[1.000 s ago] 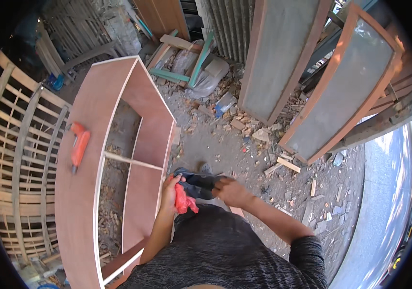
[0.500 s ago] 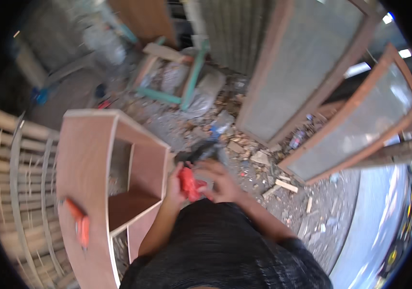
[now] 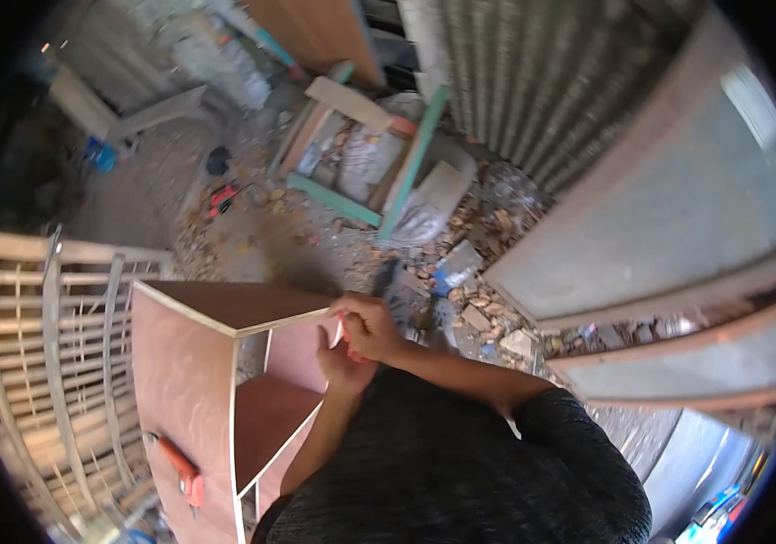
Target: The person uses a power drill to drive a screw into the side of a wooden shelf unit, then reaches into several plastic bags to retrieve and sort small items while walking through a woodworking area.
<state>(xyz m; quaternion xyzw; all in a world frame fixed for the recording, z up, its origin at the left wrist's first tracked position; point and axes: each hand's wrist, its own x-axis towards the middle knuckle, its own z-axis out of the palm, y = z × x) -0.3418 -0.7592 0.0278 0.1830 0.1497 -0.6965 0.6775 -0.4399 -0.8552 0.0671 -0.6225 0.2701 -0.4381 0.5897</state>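
A crumpled red plastic bag (image 3: 357, 356) lies mostly hidden between my two hands, just in front of my black shirt. My left hand (image 3: 342, 369) cups it from below, thumb raised. Above it, my right hand (image 3: 371, 328) is closed, its curled fingertips by the right corner of the wooden cabinet (image 3: 184, 354). What those fingertips pinch, if anything, is too small to make out. The cabinet is reddish-brown plywood with pale edges and open compartments. On its left panel rests an orange hand-held tool (image 3: 181, 473), whose exact kind I cannot tell.
A slatted bamboo rack (image 3: 34, 363) stands left of the cabinet. Beyond are a green-edged wooden frame (image 3: 338, 199), rubble (image 3: 488, 313) and a small red item (image 3: 222, 199). Large framed glass panels (image 3: 642, 199) lean at the right, near a corrugated sheet (image 3: 533, 82).
My view has swung, so the cabinet's top panel shows more. Both hands have come together beside the cabinet's corner, and the right hand has closed. The red bag is now mostly covered.
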